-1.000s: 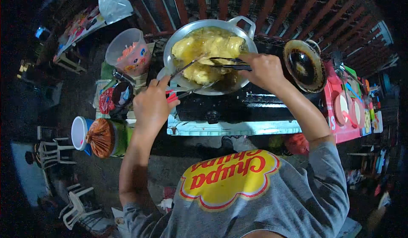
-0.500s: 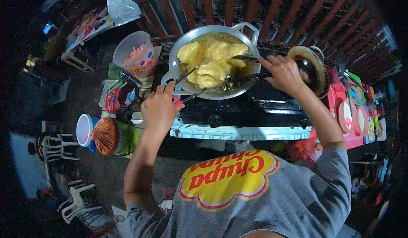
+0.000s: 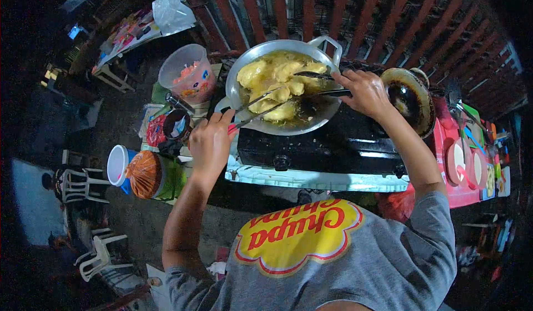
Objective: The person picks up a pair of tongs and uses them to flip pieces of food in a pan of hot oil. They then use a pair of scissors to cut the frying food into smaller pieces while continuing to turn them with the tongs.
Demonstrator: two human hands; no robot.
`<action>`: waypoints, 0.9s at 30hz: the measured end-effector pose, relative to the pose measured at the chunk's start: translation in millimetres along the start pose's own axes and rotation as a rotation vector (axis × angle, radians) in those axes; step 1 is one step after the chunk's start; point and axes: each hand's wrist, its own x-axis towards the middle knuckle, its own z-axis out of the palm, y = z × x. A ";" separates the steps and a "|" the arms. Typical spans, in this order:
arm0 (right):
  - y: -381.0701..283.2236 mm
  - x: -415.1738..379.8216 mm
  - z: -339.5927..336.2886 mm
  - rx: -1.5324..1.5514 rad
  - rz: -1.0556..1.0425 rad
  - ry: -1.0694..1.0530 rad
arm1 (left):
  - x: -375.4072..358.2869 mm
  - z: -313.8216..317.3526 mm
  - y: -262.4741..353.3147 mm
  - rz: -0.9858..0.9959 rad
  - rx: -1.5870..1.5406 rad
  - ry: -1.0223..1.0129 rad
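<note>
Silver tongs (image 3: 256,107) and dark tongs (image 3: 317,83), both in my grip, tips among yellow fritters (image 3: 277,81) (frying in oil) in round metal pan (image 3: 244,67) on stove.

This is looking like an outdoor street-food stall at night. A metal pan (image 3: 283,86) full of yellow frying pieces is sitting on a black gas stove (image 3: 322,144) at 12 o'clock. Plastic containers (image 3: 189,75) are standing at 10 o'clock, white plastic chairs (image 3: 83,180) at 8 o'clock, and a red surface (image 3: 452,191) with plates at 3 o'clock.
</note>
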 end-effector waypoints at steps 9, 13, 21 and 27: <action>12.6 8.9 7.8 0.072 0.013 -0.069 | -2.6 1.2 -11.4 -0.046 -0.055 -0.033; 25.9 11.9 15.1 0.152 0.062 -0.085 | -3.8 12.1 -21.1 -0.032 -0.073 0.057; 33.5 17.8 14.5 0.203 0.096 -0.125 | -6.3 22.4 -29.3 -0.103 -0.125 0.031; 43.8 17.7 14.1 0.259 0.155 -0.127 | -9.5 15.2 -34.4 -0.151 -0.172 0.041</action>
